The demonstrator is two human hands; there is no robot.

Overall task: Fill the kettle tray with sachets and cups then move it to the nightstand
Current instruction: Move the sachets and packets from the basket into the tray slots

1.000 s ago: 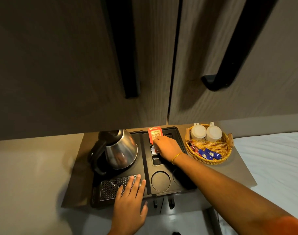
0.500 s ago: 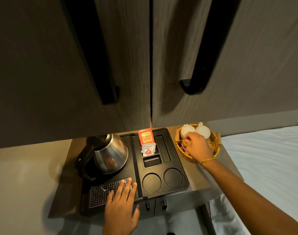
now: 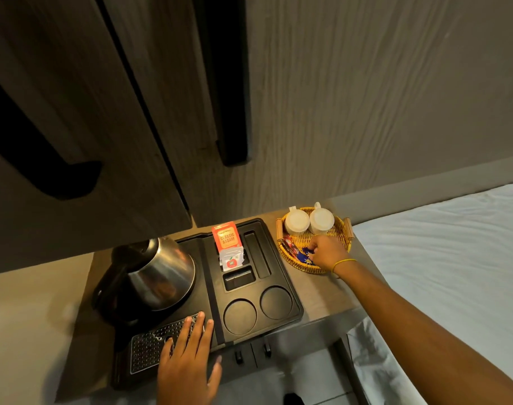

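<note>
The black kettle tray lies on a small table, with a steel kettle on its left half. An orange tea sachet and a white sachet stand in its upper slots; both round cup wells are bare. My left hand rests flat, fingers spread, on the tray's perforated drip grid. To the right, a wicker basket holds two upturned white cups and blue and red sachets. My right hand is inside the basket, fingers pinched at the blue sachets.
Dark cupboard doors with long black handles hang close above the table. A bed with a white sheet lies to the right. The table's front edge runs just below the tray.
My right hand left the orange and white sachets in the tray slots, moved right into the basket, and now closes on the blue sachets. The left hand stayed on the grid.
</note>
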